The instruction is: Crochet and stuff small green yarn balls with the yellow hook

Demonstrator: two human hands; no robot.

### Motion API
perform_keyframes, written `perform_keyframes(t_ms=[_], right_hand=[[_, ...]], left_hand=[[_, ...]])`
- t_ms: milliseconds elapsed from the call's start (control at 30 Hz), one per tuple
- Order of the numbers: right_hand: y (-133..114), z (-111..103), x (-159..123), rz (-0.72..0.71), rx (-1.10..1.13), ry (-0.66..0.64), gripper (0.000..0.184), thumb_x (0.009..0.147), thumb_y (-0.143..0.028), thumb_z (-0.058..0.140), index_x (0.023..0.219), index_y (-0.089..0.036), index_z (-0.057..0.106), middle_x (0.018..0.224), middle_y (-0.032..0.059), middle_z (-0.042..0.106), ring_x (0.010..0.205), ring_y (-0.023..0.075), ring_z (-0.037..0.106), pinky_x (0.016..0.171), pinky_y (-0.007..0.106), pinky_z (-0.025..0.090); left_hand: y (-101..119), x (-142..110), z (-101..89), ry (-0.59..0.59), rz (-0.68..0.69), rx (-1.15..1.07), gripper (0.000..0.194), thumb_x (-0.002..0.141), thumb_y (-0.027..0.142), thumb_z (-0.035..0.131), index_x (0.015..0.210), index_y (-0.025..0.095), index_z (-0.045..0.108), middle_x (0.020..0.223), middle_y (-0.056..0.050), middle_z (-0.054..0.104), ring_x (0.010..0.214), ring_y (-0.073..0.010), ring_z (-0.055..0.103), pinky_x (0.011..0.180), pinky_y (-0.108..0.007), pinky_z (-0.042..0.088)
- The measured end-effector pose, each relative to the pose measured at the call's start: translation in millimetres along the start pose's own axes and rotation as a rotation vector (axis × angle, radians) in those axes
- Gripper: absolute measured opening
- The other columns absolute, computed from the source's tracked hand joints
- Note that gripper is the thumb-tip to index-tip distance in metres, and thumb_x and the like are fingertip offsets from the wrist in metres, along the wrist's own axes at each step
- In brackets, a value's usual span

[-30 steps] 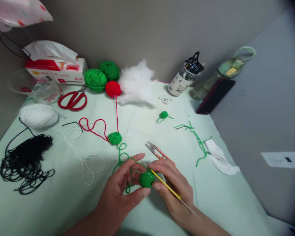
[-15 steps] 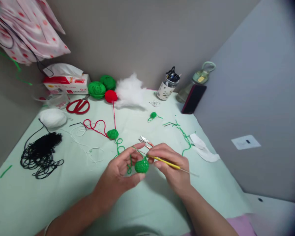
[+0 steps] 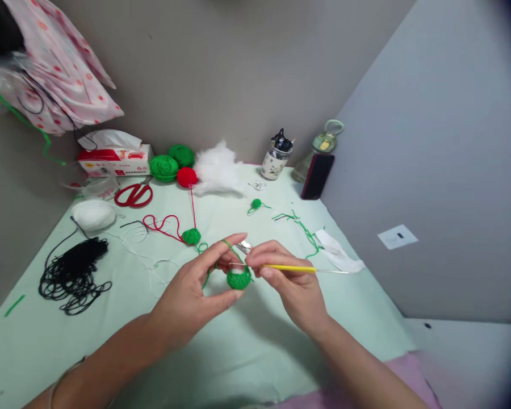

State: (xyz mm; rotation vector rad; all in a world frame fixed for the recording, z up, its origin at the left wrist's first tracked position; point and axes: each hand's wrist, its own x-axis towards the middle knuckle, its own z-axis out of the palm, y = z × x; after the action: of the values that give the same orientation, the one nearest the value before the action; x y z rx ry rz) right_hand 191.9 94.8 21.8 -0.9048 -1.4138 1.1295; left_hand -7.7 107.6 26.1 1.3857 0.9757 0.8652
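My left hand (image 3: 198, 284) holds a small green crocheted piece (image 3: 239, 279), thumb beneath it and fingers behind. White stuffing shows in its open top. Green yarn runs over the raised left index finger. In my right hand (image 3: 292, 284) is a crochet hook (image 3: 289, 268) with a yellow handle, held like a pen. Its thin tip points left, just above the crocheted piece. Behind the fingers lie small thread snips (image 3: 244, 246), mostly hidden. A small green yarn ball (image 3: 191, 236) rests beyond my left hand.
Red scissors (image 3: 134, 195), a tissue box (image 3: 114, 161), green yarn balls (image 3: 164, 168), a red ball (image 3: 187, 176) and white stuffing (image 3: 219, 170) stand along the back. Black cord (image 3: 74, 275) lies at left. A pen cup (image 3: 276, 159), bottle (image 3: 304, 167) and phone (image 3: 318, 177) stand at back right.
The view has shifted a little. The crocheted piece has tilted, so its stuffed opening now shows. The hook has turned closer to level, and my left index finger has lifted the yarn.
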Motion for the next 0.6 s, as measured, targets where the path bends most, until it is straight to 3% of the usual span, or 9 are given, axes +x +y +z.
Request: perform_keyframes(t_ms=[200,400,600], right_hand=[[13.1,6.1,2.9,-0.080,0.089,0.141,0.014,0.096,-0.028,0.070,0.102,-0.032,0.082,0.098,0.0044,0.075,0.084,0.0164,0.067,0.071,0.030,0.056],[18.1,7.8,3.9,-0.090,0.168,0.160,0.015,0.097,-0.026,0.069,0.101,-0.029,0.082,0.099,0.0055,0.075,0.083,0.0154,0.068,0.068,0.028,0.057],[17.2,7.2,7.2,-0.040,0.233,0.200,0.011,0.094,-0.033,0.073,0.094,-0.026,0.081,0.094,0.0041,0.075,0.062,0.0113,0.064,0.060,0.028,0.059]], left_hand=[[-2.9,6.6,3.4,0.015,-0.005,-0.153,0.069,0.078,0.023,0.083,0.143,0.034,0.059,0.104,0.000,0.067,0.106,-0.0197,0.064,0.102,-0.033,0.050],[-10.4,8.0,12.1,0.036,0.007,-0.359,0.068,0.081,0.023,0.085,0.143,0.036,0.059,0.107,0.001,0.069,0.102,-0.0156,0.065,0.097,-0.027,0.051],[-17.3,11.0,9.0,0.030,0.020,-0.241,0.060,0.082,0.024,0.083,0.138,0.038,0.065,0.102,0.001,0.070,0.102,-0.0168,0.064,0.100,-0.029,0.050]])
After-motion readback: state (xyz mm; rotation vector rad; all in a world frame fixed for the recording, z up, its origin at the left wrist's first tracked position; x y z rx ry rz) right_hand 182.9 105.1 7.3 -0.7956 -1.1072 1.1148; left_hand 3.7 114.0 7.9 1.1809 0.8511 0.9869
